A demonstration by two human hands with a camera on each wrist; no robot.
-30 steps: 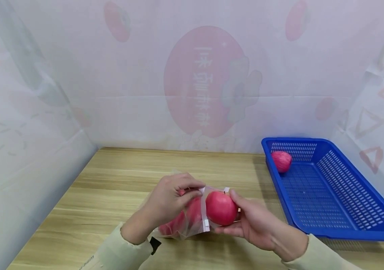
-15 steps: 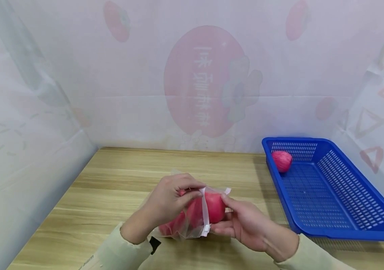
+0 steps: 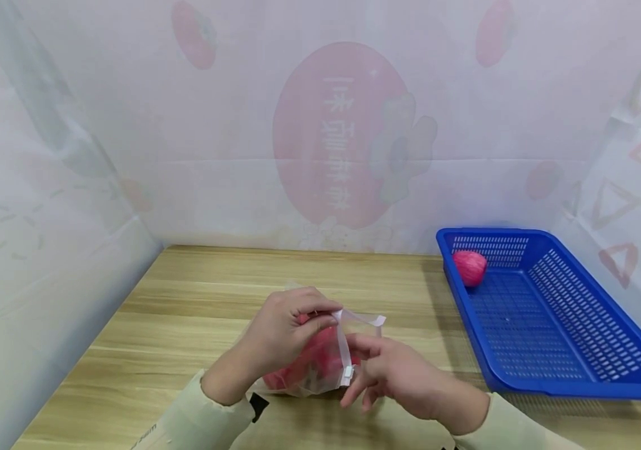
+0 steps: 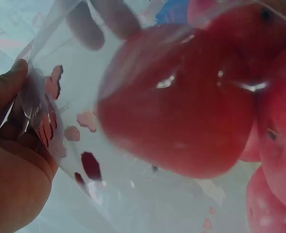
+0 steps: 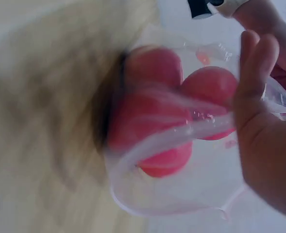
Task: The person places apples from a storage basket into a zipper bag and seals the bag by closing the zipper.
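Note:
A clear plastic zip bag [image 3: 344, 347] lies on the wooden table with several red apples [image 5: 155, 68] inside. My left hand [image 3: 283, 328] pinches the bag's upper rim between thumb and fingers, keeping its mouth spread toward the right. At that mouth is my right hand [image 3: 404, 378], fingers apart and slightly bent, holding nothing. A white zip slider [image 3: 348, 374] sits at the near end of the rim. Through the film in the left wrist view, one large apple [image 4: 176, 102] shows up close, with others pressed beside it.
A blue plastic basket [image 3: 585, 300] stands at the right of the table [image 3: 213, 275], one apple [image 3: 469, 269] in its far left corner. Printed white cloth walls [image 3: 213, 200] enclose the back and both sides.
My right hand has moved left, pushed the apple it held into the bag and let go of it. The left hand keeps its grip on the rim.

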